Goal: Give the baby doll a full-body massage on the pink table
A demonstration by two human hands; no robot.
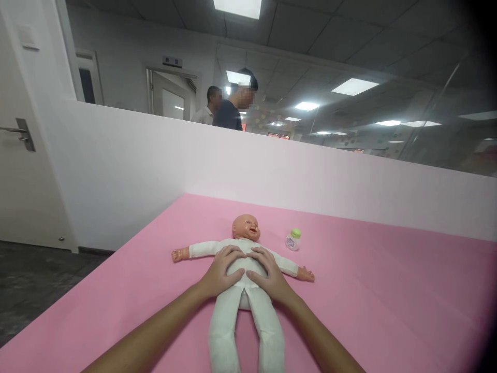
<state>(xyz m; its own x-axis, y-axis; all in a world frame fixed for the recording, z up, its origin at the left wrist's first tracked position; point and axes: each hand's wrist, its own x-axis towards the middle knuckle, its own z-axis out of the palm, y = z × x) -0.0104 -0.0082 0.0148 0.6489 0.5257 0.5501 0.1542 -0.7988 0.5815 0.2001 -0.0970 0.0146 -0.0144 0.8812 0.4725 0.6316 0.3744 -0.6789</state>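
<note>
i laid my left hand (222, 273) and right hand (267, 274) flat, fingers spread, gripping nothing, on the doll (243, 290); gentle, even pressure suited it best.

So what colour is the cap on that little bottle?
Light green cap on the white bottle, clearest in the head view.

- Both forearms bare, reaching forward, converging toward centre.
- Left hand (221, 273): palm down, fingers (232, 255) spread and laid flat.
- Right hand (267, 274): palm down, fingers spread, fingertips close to the left's.
</note>
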